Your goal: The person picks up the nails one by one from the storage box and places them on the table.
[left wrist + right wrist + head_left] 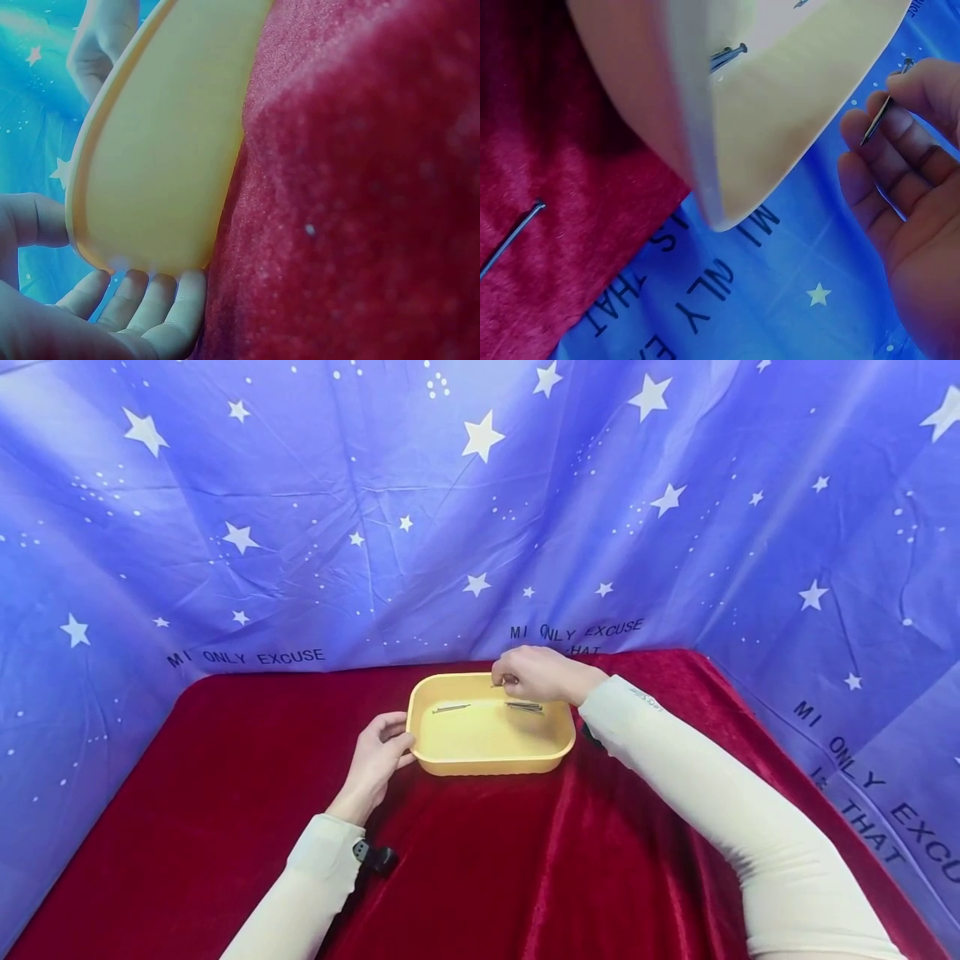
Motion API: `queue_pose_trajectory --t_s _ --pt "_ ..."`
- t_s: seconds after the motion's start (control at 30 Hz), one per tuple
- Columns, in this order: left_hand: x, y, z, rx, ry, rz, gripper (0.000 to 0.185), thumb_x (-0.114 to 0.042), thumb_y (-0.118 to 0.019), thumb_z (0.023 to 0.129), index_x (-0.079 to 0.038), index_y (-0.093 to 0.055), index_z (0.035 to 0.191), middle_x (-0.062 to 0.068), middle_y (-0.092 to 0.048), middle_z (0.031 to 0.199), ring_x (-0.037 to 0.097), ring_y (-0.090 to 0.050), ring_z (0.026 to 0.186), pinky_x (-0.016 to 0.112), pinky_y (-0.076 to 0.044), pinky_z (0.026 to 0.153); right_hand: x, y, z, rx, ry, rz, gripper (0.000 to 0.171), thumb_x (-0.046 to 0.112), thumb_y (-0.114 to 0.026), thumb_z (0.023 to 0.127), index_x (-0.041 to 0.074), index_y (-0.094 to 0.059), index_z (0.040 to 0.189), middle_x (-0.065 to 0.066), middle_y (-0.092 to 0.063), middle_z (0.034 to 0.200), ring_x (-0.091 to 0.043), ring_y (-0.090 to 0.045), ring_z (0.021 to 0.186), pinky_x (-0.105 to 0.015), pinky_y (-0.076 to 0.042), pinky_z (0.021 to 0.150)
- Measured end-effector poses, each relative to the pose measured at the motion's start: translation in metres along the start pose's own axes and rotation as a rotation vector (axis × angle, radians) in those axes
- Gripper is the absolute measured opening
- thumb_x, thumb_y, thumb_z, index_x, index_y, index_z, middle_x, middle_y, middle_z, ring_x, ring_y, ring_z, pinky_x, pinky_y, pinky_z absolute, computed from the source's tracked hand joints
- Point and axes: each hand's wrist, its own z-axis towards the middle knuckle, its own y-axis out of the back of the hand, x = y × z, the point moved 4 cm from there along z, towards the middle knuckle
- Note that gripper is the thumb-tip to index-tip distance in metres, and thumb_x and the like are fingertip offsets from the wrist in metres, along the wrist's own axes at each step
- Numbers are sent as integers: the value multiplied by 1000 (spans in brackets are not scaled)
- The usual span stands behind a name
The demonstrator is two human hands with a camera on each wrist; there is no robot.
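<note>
A shallow yellow plastic tray (491, 767) with rounded corners sits on the red cloth. My left hand (381, 750) grips its left end, the thumb at the rim and the fingertips against the outer wall. Over the tray's far right side, my right hand (536, 672) pinches a single metal nail (880, 118) between thumb and fingers. Inside lie two groups of nails: a small one (451, 708) toward the left and a thicker bunch (525, 707) toward the right, partly below the right hand.
Red velvet cloth (225, 793) covers the table. Another nail (514, 236) lies on the cloth outside the tray in the right wrist view. Blue star-patterned fabric (315, 510) hangs behind and at both sides. A black device (375, 857) sits on the left wrist.
</note>
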Motion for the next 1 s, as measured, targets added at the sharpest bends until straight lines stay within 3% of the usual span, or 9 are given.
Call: queue_pose_trajectory --t_s 0.3,1.0 --pt "1 0 0 1 3 -8 46 4 -53 82 2 -49 128 23 -55 121 29 -58 98 35 -55 79 -9 -3 -15 17 -45 -10 11 8 -60 84 16 -66 88 3 -54 77 -14 -50 75 -31 -42 65" --pt "-1 -1 -3 -3 13 20 48 2 -54 81 1 -49 129 20 -55 121 23 -59 93 34 -56 78 -33 -3 -53 -48 -91 -6 16 7 -62 81 13 -70 94 3 -57 80 -15 -52 75 -32 -45 68"
